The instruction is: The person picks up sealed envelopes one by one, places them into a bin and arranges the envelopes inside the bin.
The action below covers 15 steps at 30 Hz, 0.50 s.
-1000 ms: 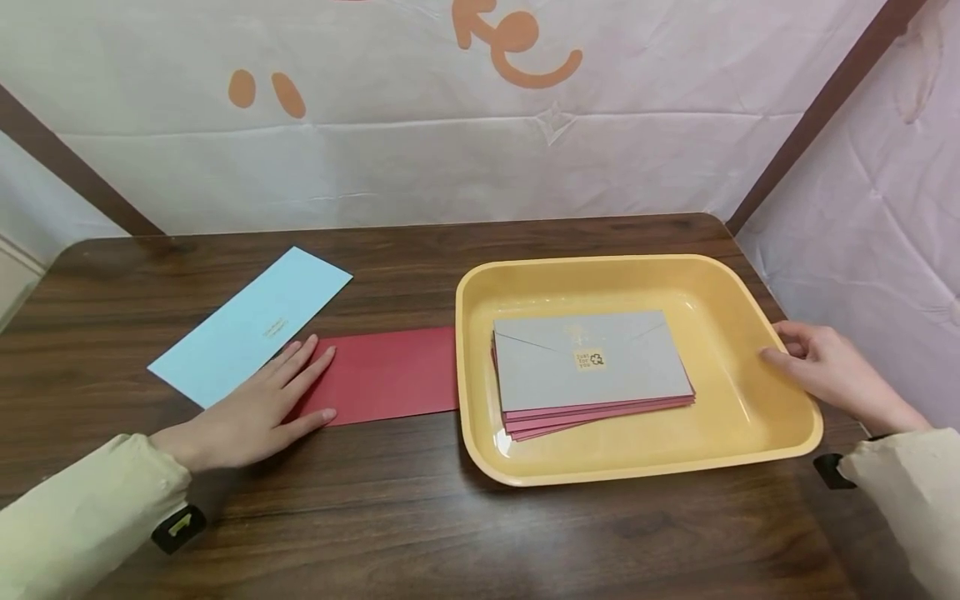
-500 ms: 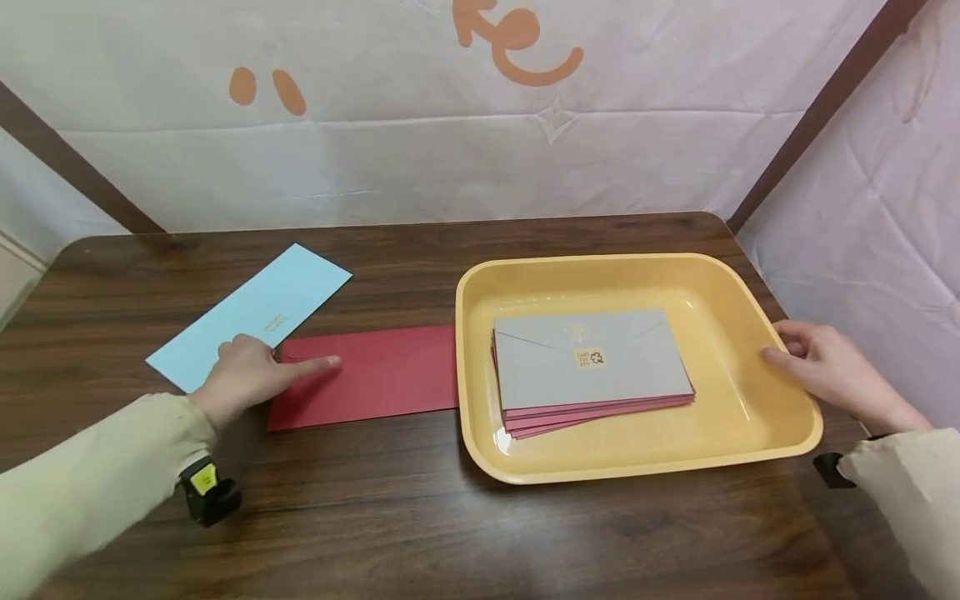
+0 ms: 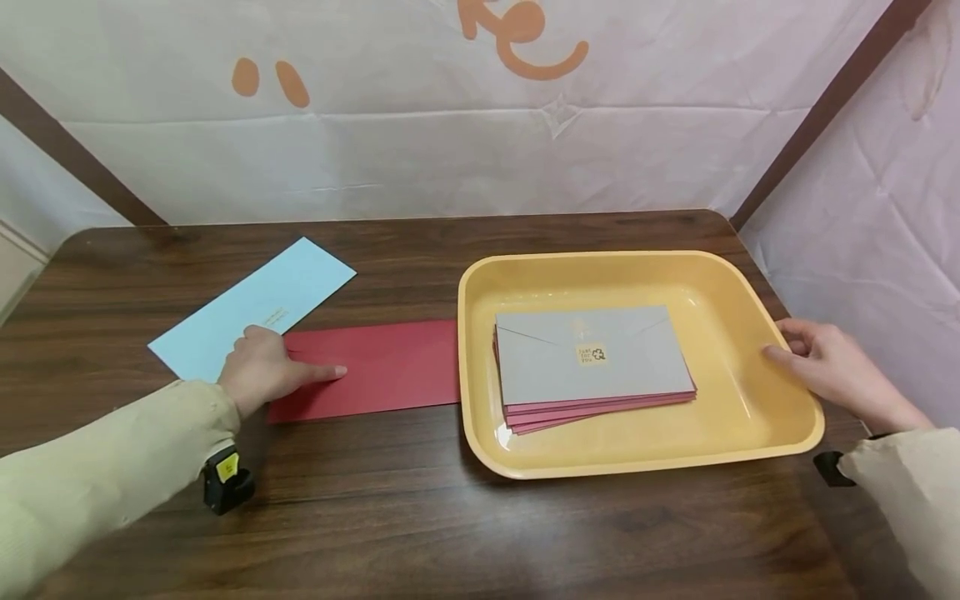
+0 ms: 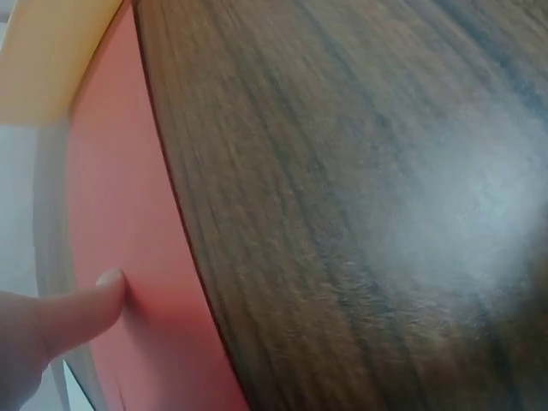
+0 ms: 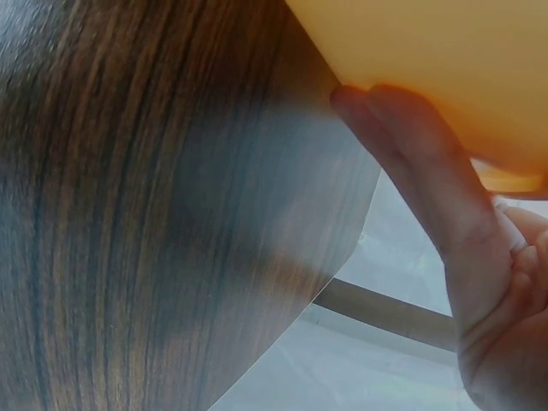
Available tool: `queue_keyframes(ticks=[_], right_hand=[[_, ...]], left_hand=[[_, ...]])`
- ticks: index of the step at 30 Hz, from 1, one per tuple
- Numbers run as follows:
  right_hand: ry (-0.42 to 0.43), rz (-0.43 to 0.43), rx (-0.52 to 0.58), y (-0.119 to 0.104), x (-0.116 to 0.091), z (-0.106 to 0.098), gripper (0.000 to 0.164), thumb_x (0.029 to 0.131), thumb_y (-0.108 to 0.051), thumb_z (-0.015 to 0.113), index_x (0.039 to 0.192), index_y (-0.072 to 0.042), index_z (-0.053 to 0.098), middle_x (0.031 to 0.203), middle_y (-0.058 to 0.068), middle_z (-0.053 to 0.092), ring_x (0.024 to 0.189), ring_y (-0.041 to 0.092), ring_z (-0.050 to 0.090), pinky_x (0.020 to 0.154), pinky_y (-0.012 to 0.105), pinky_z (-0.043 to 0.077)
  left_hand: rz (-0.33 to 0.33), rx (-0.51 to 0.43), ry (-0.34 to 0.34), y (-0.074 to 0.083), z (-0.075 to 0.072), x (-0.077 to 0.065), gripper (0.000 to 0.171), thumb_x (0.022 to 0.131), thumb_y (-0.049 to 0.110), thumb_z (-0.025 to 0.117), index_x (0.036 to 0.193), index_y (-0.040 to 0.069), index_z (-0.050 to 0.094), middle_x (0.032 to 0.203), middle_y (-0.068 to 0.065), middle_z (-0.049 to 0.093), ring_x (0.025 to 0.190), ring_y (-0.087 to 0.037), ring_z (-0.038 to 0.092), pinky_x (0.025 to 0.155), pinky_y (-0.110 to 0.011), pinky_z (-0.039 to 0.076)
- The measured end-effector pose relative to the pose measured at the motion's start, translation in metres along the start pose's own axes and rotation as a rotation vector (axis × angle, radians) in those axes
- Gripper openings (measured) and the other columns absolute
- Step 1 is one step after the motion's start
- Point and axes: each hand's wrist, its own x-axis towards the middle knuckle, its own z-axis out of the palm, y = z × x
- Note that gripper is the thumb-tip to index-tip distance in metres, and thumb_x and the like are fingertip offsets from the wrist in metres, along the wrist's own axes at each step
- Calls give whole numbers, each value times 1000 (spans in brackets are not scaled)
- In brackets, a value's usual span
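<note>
My left hand (image 3: 262, 367) is at the left end of a red envelope (image 3: 390, 367) that lies flat on the table. Its thumb (image 4: 86, 312) is on the envelope's upper face; the other fingers are folded at that end, their tips hidden. My right hand (image 3: 832, 362) grips the right wall of a yellow tray (image 3: 637, 462), thumb over the rim and fingers (image 5: 411, 141) against the outside. The red envelope's right end meets the tray's left side. Inside the tray lies a stack of envelopes (image 3: 592, 375), a grey one with a gold "just for you" label on top, red edges beneath.
A light blue envelope (image 3: 258, 308) lies slanted behind the left hand, partly covered by it. The dark wood table (image 3: 420, 533) ends at a pale printed cloth wall (image 3: 405, 167) at the back. Another cloth wall (image 3: 870, 217) stands on the right.
My left hand has gone from lying spread over the red envelope's left end to having its thumb on top and its other fingers folded. The right hand, tray and red envelope stay in place.
</note>
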Motion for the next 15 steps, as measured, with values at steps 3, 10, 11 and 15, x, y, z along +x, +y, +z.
queue_keyframes(ticks=[3, 10, 11, 15], right_hand=[[4, 3, -6, 2, -1, 0, 35, 97, -20, 53, 122, 5, 52, 88, 12, 73, 57, 10, 66, 55, 21, 48], [19, -3, -1, 4, -6, 1, 33, 97, -20, 54, 120, 3, 53, 83, 4, 74, 56, 11, 66, 55, 20, 48], [21, -1, -3, 4, -7, 0, 32, 96, -20, 54, 119, 2, 54, 82, 3, 74, 56, 11, 66, 55, 20, 48], [28, -10, -8, 5, -8, 0, 29, 96, -19, 54, 117, 1, 55, 79, -1, 73, 55, 10, 65, 54, 20, 47]], left_hand=[[-7, 21, 14, 2, 1, 1, 95, 74, 56, 73, 107, -24, 36, 96, -33, 40, 90, -44, 41, 70, -45, 42], [-42, 35, 12, 11, 4, 1, 91, 74, 51, 73, 105, -25, 34, 92, -32, 37, 89, -43, 36, 69, -44, 39], [-43, 34, 11, 11, 4, 1, 90, 75, 51, 73, 104, -25, 35, 92, -32, 37, 88, -42, 36, 69, -44, 39], [-46, 18, -3, 12, 5, 1, 87, 77, 50, 71, 106, -26, 38, 95, -33, 38, 91, -44, 36, 69, -45, 40]])
